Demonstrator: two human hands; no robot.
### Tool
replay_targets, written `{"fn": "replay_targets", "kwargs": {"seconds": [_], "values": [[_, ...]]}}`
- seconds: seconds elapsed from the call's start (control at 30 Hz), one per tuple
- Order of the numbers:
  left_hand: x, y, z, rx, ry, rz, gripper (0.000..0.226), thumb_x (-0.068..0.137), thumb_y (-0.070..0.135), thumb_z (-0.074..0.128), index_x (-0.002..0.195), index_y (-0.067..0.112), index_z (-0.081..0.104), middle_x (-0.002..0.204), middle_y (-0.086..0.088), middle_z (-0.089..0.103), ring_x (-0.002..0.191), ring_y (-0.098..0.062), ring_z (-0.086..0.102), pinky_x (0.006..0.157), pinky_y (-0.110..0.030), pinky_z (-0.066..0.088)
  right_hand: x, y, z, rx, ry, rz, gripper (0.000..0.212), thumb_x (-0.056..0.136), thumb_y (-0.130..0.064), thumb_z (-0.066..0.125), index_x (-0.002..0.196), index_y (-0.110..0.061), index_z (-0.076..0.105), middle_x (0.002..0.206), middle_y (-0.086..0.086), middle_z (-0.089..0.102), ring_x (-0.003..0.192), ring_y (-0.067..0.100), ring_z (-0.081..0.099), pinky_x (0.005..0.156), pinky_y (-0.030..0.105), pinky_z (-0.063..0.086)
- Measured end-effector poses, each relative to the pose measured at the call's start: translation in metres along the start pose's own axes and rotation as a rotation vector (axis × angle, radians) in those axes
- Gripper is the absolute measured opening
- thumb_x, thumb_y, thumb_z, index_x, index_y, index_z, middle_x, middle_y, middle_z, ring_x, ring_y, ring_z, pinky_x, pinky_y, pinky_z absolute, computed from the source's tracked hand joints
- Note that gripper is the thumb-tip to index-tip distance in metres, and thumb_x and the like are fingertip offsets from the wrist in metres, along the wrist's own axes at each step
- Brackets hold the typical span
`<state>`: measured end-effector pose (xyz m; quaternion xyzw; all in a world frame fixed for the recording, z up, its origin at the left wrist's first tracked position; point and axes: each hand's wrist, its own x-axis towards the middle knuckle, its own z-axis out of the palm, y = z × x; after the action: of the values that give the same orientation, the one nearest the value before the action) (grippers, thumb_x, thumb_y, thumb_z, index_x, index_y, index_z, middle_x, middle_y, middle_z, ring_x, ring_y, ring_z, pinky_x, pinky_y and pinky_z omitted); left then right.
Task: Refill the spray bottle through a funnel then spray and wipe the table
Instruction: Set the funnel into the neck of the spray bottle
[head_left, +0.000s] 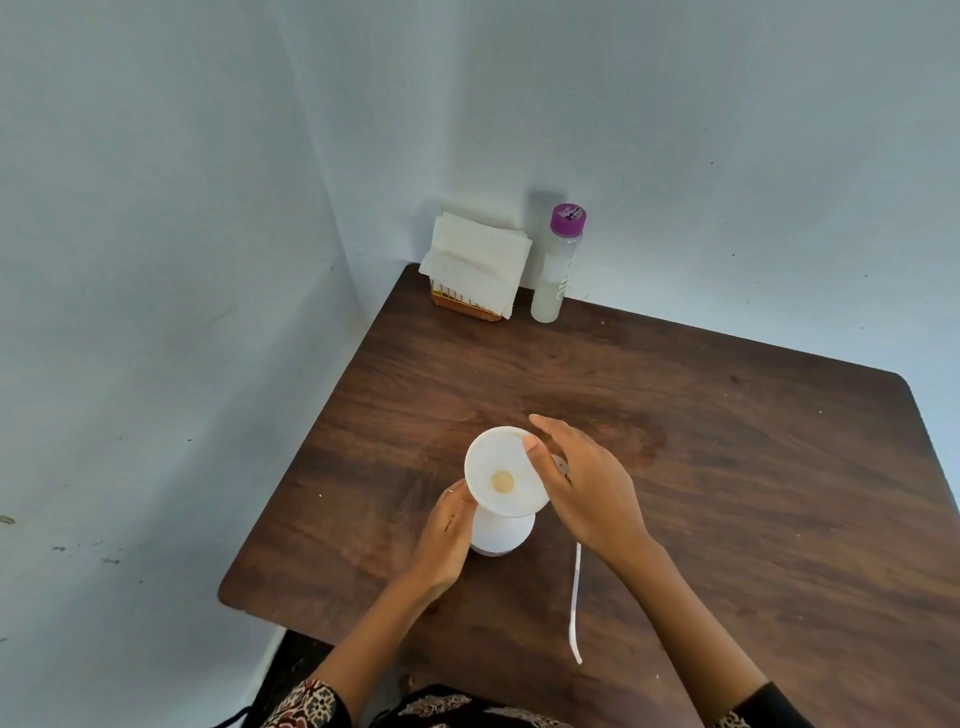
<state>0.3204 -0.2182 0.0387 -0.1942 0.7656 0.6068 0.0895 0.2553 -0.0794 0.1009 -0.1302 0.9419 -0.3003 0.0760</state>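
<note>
From the head camera, a dark brown wood-grain table (701, 441) fills the corner between pale blue-grey walls (156, 208). Near its front left part stands a white plastic spray bottle (503, 535), upright and without its sprayer top, and a wide white plastic funnel (498, 467) sits in its neck, the round mouth facing up with a small yellowish hole showing at the centre. The left hand (448, 540) is wrapped around the left side of the bottle just under the funnel, fingers curled against it. The right hand (582, 483) pinches the right rim of the funnel, thumb on the inner surface and fingers over the outside edge. Just right of the bottle a thin white dip tube (575, 608) lies flat on the wood, its upper end hidden under the right wrist; a bit of whitish plastic shows beneath the right palm, too covered to identify. In the far corner a stack of white paper napkins (475, 260) rests in a small orange holder (465, 306), and just beside it on the right stands a tall clear bottle with a purple cap (558, 265), holding pale cloudy liquid in its lower part. Patterned dark sleeves (311, 706) show at the bottom edge.
</note>
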Motion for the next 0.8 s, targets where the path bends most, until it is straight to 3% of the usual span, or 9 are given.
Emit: {"fn": "replay_targets", "kwargs": {"seconds": [0.17, 0.27, 0.4, 0.53, 0.67, 0.8], "values": [[0.002, -0.001, 0.000, -0.103, 0.009, 0.027, 0.026, 0.096, 0.022, 0.041, 0.118, 0.034, 0.033, 0.120, 0.019, 0.036, 0.114, -0.001, 0.034, 0.096, -0.016, 0.027, 0.005, 0.006, -0.012, 0.118, 0.162, 0.028, 0.039, 0.097, -0.043, 0.037, 0.130, -0.025, 0.050, 0.127, -0.006, 0.051, 0.101, 0.003, 0.051, 0.082, 0.021, 0.038], [0.011, -0.010, -0.007, -0.131, 0.096, 0.047, 0.019, 0.097, 0.023, 0.043, 0.100, 0.041, 0.047, 0.121, 0.014, 0.047, 0.113, -0.008, 0.047, 0.093, -0.016, 0.038, 0.025, 0.014, -0.027, 0.165, 0.285, 0.045, 0.030, 0.097, -0.036, 0.043, 0.121, -0.024, 0.055, 0.121, -0.004, 0.050, 0.091, 0.006, 0.055, 0.075, 0.022, 0.039], [0.053, 0.001, -0.027, -0.065, 0.146, 0.120, 0.016, 0.095, 0.029, 0.047, 0.100, 0.040, 0.058, 0.123, 0.005, 0.058, 0.112, -0.012, 0.055, 0.100, -0.035, 0.047, 0.077, 0.015, -0.058, 0.139, 0.367, 0.004, 0.021, 0.095, -0.023, 0.049, 0.113, -0.020, 0.059, 0.114, -0.004, 0.051, 0.087, 0.010, 0.057, 0.074, 0.022, 0.039], [0.119, 0.053, -0.038, 0.045, 0.086, 0.180, 0.024, 0.095, 0.028, 0.047, 0.118, 0.031, 0.053, 0.130, 0.004, 0.053, 0.117, -0.010, 0.051, 0.095, -0.022, 0.040, 0.145, 0.011, -0.079, 0.051, 0.385, -0.081, 0.022, 0.092, -0.017, 0.052, 0.112, -0.016, 0.060, 0.118, 0.002, 0.051, 0.095, 0.018, 0.060, 0.076, 0.025, 0.043], [0.192, 0.107, -0.030, 0.134, -0.015, 0.132, 0.044, 0.092, 0.033, 0.050, 0.134, 0.024, 0.041, 0.138, -0.001, 0.045, 0.121, -0.014, 0.046, 0.101, -0.030, 0.038, 0.212, 0.009, -0.090, -0.115, 0.265, -0.164, 0.035, 0.090, -0.016, 0.053, 0.125, -0.012, 0.053, 0.129, 0.009, 0.046, 0.116, 0.027, 0.050, 0.094, 0.043, 0.044], [0.248, 0.143, -0.009, 0.251, -0.104, 0.133, 0.067, 0.089, 0.031, 0.057, 0.145, 0.020, 0.022, 0.149, -0.005, 0.033, 0.133, -0.023, 0.038, 0.109, -0.037, 0.035, 0.259, 0.006, -0.094, -0.237, 0.121, -0.138, 0.050, 0.092, -0.022, 0.054, 0.140, -0.018, 0.037, 0.149, 0.008, 0.028, 0.133, 0.029, 0.034, 0.104, 0.044, 0.033]]}}
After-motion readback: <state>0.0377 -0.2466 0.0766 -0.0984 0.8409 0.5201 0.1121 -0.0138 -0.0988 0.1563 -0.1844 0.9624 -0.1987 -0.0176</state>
